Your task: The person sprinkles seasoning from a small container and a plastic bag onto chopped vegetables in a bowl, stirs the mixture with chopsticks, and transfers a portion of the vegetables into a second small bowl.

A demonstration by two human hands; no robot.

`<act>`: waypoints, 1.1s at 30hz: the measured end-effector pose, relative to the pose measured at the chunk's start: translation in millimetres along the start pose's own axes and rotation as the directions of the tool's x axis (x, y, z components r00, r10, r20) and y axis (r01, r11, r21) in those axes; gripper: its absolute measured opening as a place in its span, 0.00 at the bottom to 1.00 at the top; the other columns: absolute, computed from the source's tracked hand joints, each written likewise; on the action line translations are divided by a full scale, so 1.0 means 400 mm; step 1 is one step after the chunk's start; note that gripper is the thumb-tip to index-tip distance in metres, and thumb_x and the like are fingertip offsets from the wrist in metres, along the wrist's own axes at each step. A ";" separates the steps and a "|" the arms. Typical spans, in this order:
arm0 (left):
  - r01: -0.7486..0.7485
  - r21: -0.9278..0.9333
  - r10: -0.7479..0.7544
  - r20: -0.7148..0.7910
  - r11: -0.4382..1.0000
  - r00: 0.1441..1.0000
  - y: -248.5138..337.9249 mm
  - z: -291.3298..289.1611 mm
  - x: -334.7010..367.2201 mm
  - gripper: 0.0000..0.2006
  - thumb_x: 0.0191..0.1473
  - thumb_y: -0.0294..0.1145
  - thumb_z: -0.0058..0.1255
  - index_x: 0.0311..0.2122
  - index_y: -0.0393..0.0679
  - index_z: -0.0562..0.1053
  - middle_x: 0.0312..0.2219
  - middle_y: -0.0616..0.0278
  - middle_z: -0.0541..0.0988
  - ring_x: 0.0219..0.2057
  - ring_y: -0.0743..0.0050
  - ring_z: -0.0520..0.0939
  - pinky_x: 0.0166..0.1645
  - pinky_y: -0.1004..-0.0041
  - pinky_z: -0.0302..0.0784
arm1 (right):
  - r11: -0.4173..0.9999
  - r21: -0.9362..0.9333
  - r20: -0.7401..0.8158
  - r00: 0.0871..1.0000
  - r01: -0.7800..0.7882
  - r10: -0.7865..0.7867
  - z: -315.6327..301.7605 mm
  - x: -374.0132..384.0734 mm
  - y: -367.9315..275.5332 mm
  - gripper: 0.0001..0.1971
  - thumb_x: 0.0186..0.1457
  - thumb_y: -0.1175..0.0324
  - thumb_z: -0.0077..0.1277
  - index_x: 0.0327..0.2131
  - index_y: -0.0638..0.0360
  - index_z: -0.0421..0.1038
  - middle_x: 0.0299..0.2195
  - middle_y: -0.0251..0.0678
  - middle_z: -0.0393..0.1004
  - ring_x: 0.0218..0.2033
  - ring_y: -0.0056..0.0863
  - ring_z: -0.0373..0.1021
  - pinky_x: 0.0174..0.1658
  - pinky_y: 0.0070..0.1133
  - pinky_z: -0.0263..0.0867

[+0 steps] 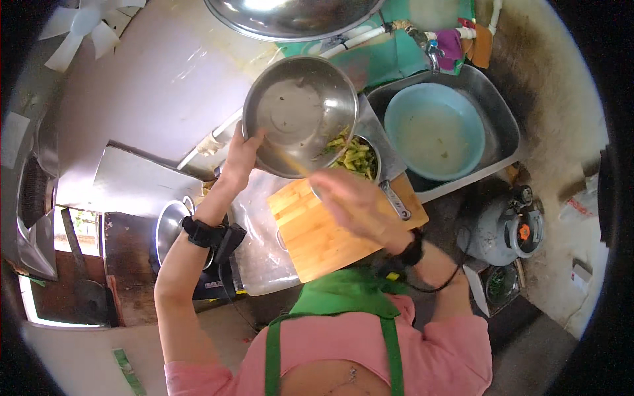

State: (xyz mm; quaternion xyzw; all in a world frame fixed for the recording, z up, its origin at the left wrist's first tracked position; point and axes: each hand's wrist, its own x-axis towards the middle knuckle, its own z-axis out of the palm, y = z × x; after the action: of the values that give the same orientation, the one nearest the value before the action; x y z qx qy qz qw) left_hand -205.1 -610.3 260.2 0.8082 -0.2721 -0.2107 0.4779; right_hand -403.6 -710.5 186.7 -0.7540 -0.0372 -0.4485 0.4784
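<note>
My left hand (244, 155) grips the rim of a large stainless steel bowl (290, 99), tilted so its inside faces me. A few greenish scraps cling to its lower right. Just below that side, a metal pan (379, 165) holds cut green vegetables (358, 158); its handle (395, 200) lies over the wooden cutting board (304, 231). My right hand (350, 198), smeared by motion, is closed on a pale wooden stick (290, 160) that reaches into the bowl. Whether it is one stick or a pair of chopsticks, I cannot tell. That hand hides part of the pan and board.
At the right, a light blue basin (436, 132) of cloudy water sits in the metal sink (508, 132) under a tap (433, 56). A gas cylinder (492, 234) stands below. Another metal pot (168, 231) is at the left; a big domed lid (290, 16) hangs beyond the bowl.
</note>
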 end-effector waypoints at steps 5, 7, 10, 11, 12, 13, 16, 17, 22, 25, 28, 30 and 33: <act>0.114 -0.100 -0.114 0.011 0.988 0.993 0.018 0.008 -0.024 0.22 0.56 0.41 0.40 0.53 0.43 0.55 0.42 0.53 0.67 0.39 0.61 0.75 0.26 0.65 0.81 | 0.999 -0.046 -0.198 0.980 0.020 -0.029 0.115 -0.055 0.040 0.11 0.48 0.79 0.47 0.38 0.61 0.67 0.33 0.43 0.72 0.30 0.38 0.71 0.34 0.22 0.67; 0.109 -0.102 -0.113 -0.036 0.989 0.993 0.012 0.001 -0.030 0.23 0.56 0.42 0.39 0.53 0.42 0.55 0.43 0.52 0.67 0.39 0.60 0.75 0.28 0.64 0.81 | 0.997 -0.005 -0.189 0.980 -0.072 0.069 0.094 -0.064 0.048 0.11 0.48 0.80 0.47 0.38 0.61 0.67 0.33 0.43 0.72 0.31 0.38 0.71 0.34 0.22 0.67; 0.124 -0.123 -0.130 -0.046 0.985 0.990 0.018 0.013 -0.034 0.23 0.56 0.42 0.39 0.53 0.42 0.55 0.44 0.51 0.66 0.39 0.59 0.75 0.28 0.63 0.81 | 0.997 -0.034 -0.270 0.961 -0.065 0.053 0.120 -0.057 0.025 0.10 0.48 0.80 0.48 0.37 0.62 0.67 0.33 0.43 0.72 0.32 0.37 0.71 0.34 0.22 0.67; 0.122 -0.120 -0.129 -0.048 0.985 0.991 0.008 0.005 -0.031 0.23 0.56 0.42 0.39 0.53 0.42 0.55 0.44 0.51 0.66 0.39 0.59 0.75 0.28 0.63 0.81 | 1.000 0.006 -0.211 0.977 -0.008 0.009 0.130 -0.042 0.000 0.10 0.48 0.80 0.48 0.37 0.63 0.67 0.33 0.43 0.72 0.31 0.36 0.71 0.33 0.22 0.67; 0.073 -0.112 -0.081 -0.066 0.991 0.995 -0.012 -0.003 -0.025 0.23 0.56 0.42 0.40 0.52 0.42 0.55 0.43 0.50 0.66 0.40 0.58 0.74 0.28 0.63 0.81 | 0.998 0.048 -0.154 0.987 0.046 -0.038 0.134 -0.032 -0.020 0.10 0.48 0.79 0.48 0.37 0.64 0.67 0.33 0.43 0.72 0.30 0.35 0.72 0.33 0.22 0.67; 0.024 -0.103 -0.033 -0.084 0.994 0.996 -0.023 -0.011 -0.021 0.22 0.56 0.42 0.40 0.52 0.41 0.55 0.43 0.50 0.66 0.41 0.58 0.73 0.28 0.62 0.81 | 0.992 0.087 -0.060 0.993 -0.092 0.098 0.120 -0.038 -0.028 0.09 0.48 0.79 0.49 0.36 0.65 0.67 0.33 0.43 0.72 0.29 0.34 0.72 0.33 0.21 0.67; 0.025 -0.075 -0.031 -0.083 0.997 0.996 0.013 0.009 -0.037 0.23 0.56 0.42 0.40 0.52 0.41 0.55 0.43 0.50 0.66 0.43 0.58 0.72 0.29 0.63 0.81 | 0.976 -0.027 -0.158 0.965 -0.216 0.209 0.077 -0.080 0.035 0.09 0.47 0.79 0.50 0.35 0.63 0.68 0.32 0.42 0.72 0.30 0.35 0.71 0.33 0.22 0.67; 0.027 -0.073 -0.033 -0.081 0.997 0.996 0.012 0.010 -0.037 0.23 0.56 0.42 0.40 0.52 0.41 0.55 0.43 0.50 0.66 0.43 0.58 0.72 0.29 0.63 0.81 | 0.965 0.029 -0.172 0.949 -0.262 0.263 0.069 -0.072 0.016 0.08 0.48 0.78 0.49 0.34 0.63 0.68 0.31 0.41 0.72 0.31 0.35 0.71 0.33 0.22 0.67; -0.072 0.014 0.073 -0.137 0.997 0.988 -0.031 -0.011 -0.010 0.22 0.56 0.40 0.41 0.52 0.39 0.57 0.43 0.49 0.68 0.42 0.63 0.71 0.39 0.66 0.74 | 0.996 0.032 -0.167 0.983 0.086 -0.080 0.114 -0.068 0.001 0.11 0.48 0.78 0.49 0.37 0.63 0.66 0.31 0.44 0.71 0.30 0.40 0.70 0.32 0.26 0.66; -0.029 -0.040 0.023 -0.135 0.999 0.991 -0.018 0.002 -0.020 0.21 0.56 0.40 0.41 0.51 0.39 0.57 0.42 0.48 0.69 0.41 0.63 0.71 0.41 0.67 0.71 | 0.981 -0.024 -0.171 0.967 -0.194 0.187 0.061 -0.107 0.039 0.12 0.46 0.76 0.52 0.37 0.61 0.65 0.31 0.43 0.71 0.31 0.40 0.70 0.33 0.27 0.67; -0.076 0.045 0.083 -0.176 0.996 0.981 -0.042 -0.006 -0.010 0.21 0.56 0.39 0.41 0.51 0.39 0.57 0.42 0.48 0.69 0.42 0.63 0.71 0.41 0.66 0.72 | 0.997 -0.072 -0.106 0.994 0.013 -0.021 0.100 -0.085 -0.019 0.13 0.46 0.76 0.52 0.38 0.61 0.66 0.31 0.44 0.71 0.31 0.41 0.70 0.33 0.27 0.67; -0.038 0.006 0.039 -0.159 0.999 0.986 -0.005 0.005 -0.025 0.21 0.56 0.39 0.41 0.51 0.39 0.57 0.42 0.48 0.69 0.42 0.63 0.71 0.41 0.67 0.72 | 0.998 0.012 -0.129 0.990 0.066 -0.064 0.100 -0.093 -0.007 0.12 0.47 0.76 0.51 0.38 0.60 0.66 0.32 0.44 0.71 0.31 0.41 0.70 0.33 0.27 0.67; 0.003 -0.024 -0.006 -0.142 1.000 0.990 0.003 0.004 -0.028 0.21 0.56 0.39 0.41 0.52 0.40 0.57 0.42 0.48 0.69 0.42 0.62 0.72 0.42 0.67 0.71 | 0.989 -0.039 -0.172 0.976 -0.141 0.133 0.047 -0.117 0.061 0.10 0.49 0.73 0.48 0.38 0.57 0.66 0.34 0.40 0.71 0.33 0.40 0.70 0.33 0.27 0.67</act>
State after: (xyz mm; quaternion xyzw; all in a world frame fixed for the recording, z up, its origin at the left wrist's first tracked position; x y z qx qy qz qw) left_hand -214.9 -604.7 261.6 0.8161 -0.2329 -0.1568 0.5052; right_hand -407.6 -692.0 134.0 -0.7260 0.0670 -0.4775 0.4904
